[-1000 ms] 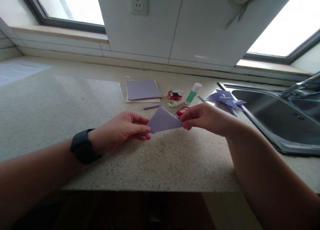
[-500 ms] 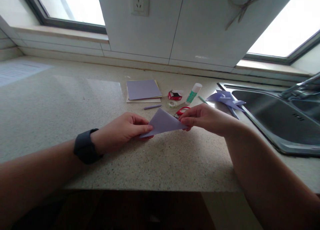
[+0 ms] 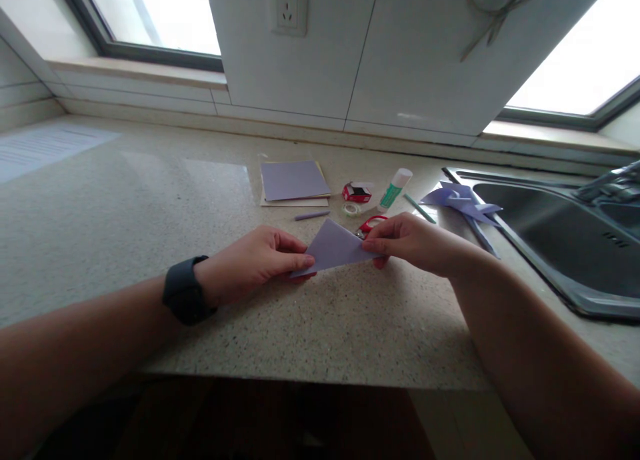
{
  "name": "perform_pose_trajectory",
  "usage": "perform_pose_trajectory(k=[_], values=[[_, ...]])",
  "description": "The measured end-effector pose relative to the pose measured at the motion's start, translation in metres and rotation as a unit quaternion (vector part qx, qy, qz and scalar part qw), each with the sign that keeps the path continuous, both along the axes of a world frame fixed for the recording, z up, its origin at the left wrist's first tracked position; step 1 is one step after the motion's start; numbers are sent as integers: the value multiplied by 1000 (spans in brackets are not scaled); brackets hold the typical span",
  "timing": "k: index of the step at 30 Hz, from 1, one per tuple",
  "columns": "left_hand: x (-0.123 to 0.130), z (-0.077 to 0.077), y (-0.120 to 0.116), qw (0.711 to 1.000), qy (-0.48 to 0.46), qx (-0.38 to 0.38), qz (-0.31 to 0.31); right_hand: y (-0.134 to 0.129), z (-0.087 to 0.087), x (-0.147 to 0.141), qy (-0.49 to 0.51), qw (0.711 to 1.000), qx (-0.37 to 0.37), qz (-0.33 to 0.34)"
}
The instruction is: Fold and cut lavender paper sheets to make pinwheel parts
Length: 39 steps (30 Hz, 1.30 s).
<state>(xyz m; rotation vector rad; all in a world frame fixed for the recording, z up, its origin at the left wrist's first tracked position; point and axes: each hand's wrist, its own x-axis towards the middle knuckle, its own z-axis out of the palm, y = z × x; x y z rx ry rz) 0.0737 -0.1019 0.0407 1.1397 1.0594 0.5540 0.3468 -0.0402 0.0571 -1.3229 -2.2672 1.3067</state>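
A lilac sheet of paper, folded into a triangle with its peak pointing away from me, is held just above the counter. My left hand pinches its left corner between thumb and fingers. At the other corner, my right hand grips the paper the same way. Red-handled scissors lie right behind the paper, partly covered by it and my right hand. A short purple stick rests beyond the paper's peak. Farther back sits a stack of paper squares, lilac on top.
A glue stick, a small red box and a tape roll stand behind the hands. To the right, a lilac paper pinwheel lies by the metal sink. A printed sheet is at far left.
The view has shifted slightly, so everything appears a little farther right. My right thumb now lies farther over the paper's right corner. Both hands still hold the folded sheet.
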Motion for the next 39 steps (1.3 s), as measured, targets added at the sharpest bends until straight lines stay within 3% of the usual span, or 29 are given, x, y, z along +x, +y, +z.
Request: perform_pose_trajectory(k=[9,15,17,18,20,22,24,26,29,39], values=[[-3,1,-1,998,43,34,-29,-3,2,-3,0,999,6,36],[-3,1,-1,984,92,112,-100,-4,1,-7,36,998,21,44],[-1,2,-7,969,142,181,-90,-5,2,-8,22,999,8,47],[0,3,-11,951,180,242,-68,-5,2,-8,3,999,4,53],[3,3,-19,879,254,402,-33,-7,2,-8,-45,996,11,74],[5,2,-25,797,286,528,-64,-9,2,-9,-92,990,35,97],[6,0,-29,747,297,580,-131,-11,1,-11,-122,984,62,111],[6,-4,-29,729,318,579,-179,-12,-1,-12,-138,981,82,113],[5,-8,-25,729,339,554,-215,-13,-1,-13,-147,978,105,104],[-2,-6,-17,726,345,542,-246,-12,-3,-13,-200,965,158,66]])
